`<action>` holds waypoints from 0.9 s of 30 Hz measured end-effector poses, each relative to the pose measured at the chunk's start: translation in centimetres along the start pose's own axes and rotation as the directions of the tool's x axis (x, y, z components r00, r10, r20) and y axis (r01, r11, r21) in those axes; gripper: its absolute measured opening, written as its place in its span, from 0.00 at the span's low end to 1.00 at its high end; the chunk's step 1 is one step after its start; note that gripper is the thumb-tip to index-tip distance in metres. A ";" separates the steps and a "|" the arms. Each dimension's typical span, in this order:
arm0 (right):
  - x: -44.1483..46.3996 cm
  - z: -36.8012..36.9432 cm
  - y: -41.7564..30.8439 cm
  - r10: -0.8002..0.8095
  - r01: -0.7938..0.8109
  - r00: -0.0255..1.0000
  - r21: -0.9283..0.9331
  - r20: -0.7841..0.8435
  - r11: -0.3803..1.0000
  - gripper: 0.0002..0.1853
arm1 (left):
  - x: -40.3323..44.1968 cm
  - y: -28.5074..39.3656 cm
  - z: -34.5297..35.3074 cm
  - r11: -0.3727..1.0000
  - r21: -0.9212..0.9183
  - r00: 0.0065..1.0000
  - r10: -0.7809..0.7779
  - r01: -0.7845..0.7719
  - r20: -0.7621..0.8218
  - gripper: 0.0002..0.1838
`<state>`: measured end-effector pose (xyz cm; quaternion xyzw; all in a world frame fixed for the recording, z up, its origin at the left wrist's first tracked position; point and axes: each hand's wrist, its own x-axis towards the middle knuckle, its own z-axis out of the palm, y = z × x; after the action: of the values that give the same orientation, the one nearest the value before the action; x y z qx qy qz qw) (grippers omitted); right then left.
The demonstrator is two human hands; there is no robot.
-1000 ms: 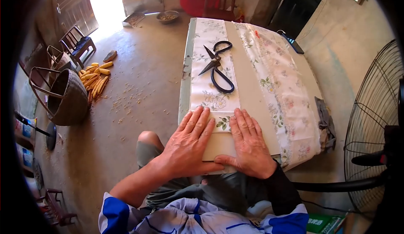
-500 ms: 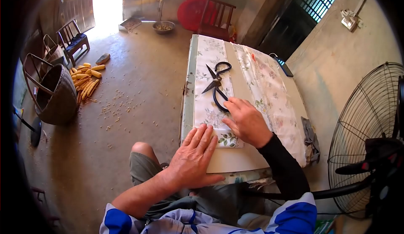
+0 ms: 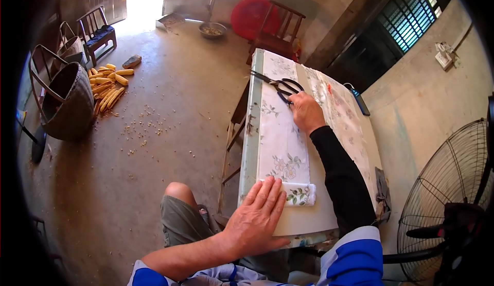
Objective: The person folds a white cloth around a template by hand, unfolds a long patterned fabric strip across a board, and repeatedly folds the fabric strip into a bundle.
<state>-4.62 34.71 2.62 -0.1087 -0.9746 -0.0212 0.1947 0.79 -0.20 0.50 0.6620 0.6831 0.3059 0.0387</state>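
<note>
My left hand (image 3: 257, 219) lies flat with its fingers stretched out on the folded near end of a white floral cloth strip (image 3: 280, 136). Green leaves show on the fold (image 3: 298, 195) just right of its fingertips. Farther up the table, my right hand (image 3: 307, 112) has its fingers round a handle of the black scissors (image 3: 278, 82). The scissors lie across the far part of the strip, their blades pointing left past the table's left edge. A second floral cloth (image 3: 345, 111) lies along the right, partly behind my right sleeve.
A large fan (image 3: 447, 178) stands at the right. A phone (image 3: 361, 102) and grey cloth (image 3: 382, 193) are at the table's right edge. Corn cobs (image 3: 107, 85), a basket (image 3: 67, 103) and a small chair (image 3: 98, 36) stand left; a red chair (image 3: 278, 31) is beyond the table.
My right hand has left the near fold, reached the scissors and moved away from me with them. The scissors have turned, blades now pointing left. My left hand stays on the fold.
</note>
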 end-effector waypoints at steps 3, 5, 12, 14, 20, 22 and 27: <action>3.1 1.7 1.0 0.030 -0.028 0.999 -0.101 0.017 0.995 0.06 | 0.0 0.1 -0.1 1.000 -0.004 1.000 -0.011 0.011 0.006 0.56; 4.8 2.8 1.6 0.039 -0.041 0.999 -0.175 -0.010 0.984 0.07 | 0.0 0.1 0.0 1.000 -0.022 1.000 -0.017 0.017 0.001 0.56; 5.6 3.2 3.7 0.142 -0.154 0.987 -0.174 -0.076 0.973 0.11 | 0.0 0.3 -0.1 0.999 -0.018 0.999 -0.026 0.026 0.019 0.56; 3.1 0.8 2.3 0.055 -0.060 0.995 -0.063 -0.089 0.996 0.16 | 0.1 0.6 -0.3 0.999 -0.012 0.999 -0.034 0.034 0.032 0.57; -11.2 -8.0 -4.9 -0.324 0.312 0.946 0.338 -0.022 0.888 0.21 | 0.7 1.0 -0.9 0.998 0.036 0.998 -0.049 0.047 0.043 0.56; -15.8 -10.6 -6.6 -0.352 0.337 0.935 0.398 -0.036 0.853 0.22 | 0.9 1.2 -1.1 0.996 0.072 0.998 -0.045 0.042 0.041 0.54; -22.3 -12.5 -6.8 -0.401 0.406 0.914 0.220 -0.067 0.887 0.17 | 1.4 1.9 -1.8 0.979 0.196 0.996 -0.066 0.054 0.058 0.47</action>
<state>18.61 22.53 5.62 0.1195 -0.9697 0.0505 0.2068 1.49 0.34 3.36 0.6512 0.7277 0.2153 0.0051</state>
